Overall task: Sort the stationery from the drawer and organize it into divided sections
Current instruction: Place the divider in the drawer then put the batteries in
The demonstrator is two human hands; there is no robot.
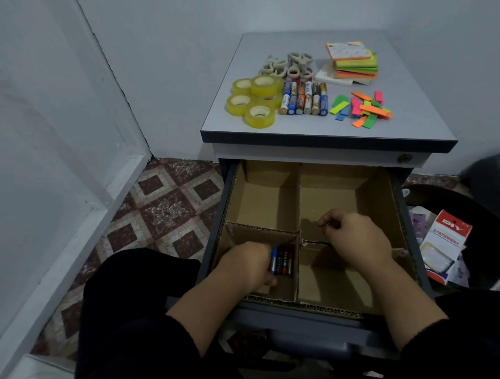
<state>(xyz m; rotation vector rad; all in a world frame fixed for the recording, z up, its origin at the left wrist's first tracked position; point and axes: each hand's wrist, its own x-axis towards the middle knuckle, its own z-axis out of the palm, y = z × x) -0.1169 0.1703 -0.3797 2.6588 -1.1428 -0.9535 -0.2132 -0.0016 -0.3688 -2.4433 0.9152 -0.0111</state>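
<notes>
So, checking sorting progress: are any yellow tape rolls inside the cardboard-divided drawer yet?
No: the yellow tape rolls all lie on the grey cabinet top, outside the cardboard-divided drawer.

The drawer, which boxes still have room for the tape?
Both back sections lie bare, beyond the hands. The near right section is bare too. The near left one is crowded: batteries and the left hand.

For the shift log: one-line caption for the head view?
Left hand places batteries in the cardboard divider's near-left section; right hand rests on its partition.

white packet (443, 247), red "DIY", "STATIONERY"
</notes>
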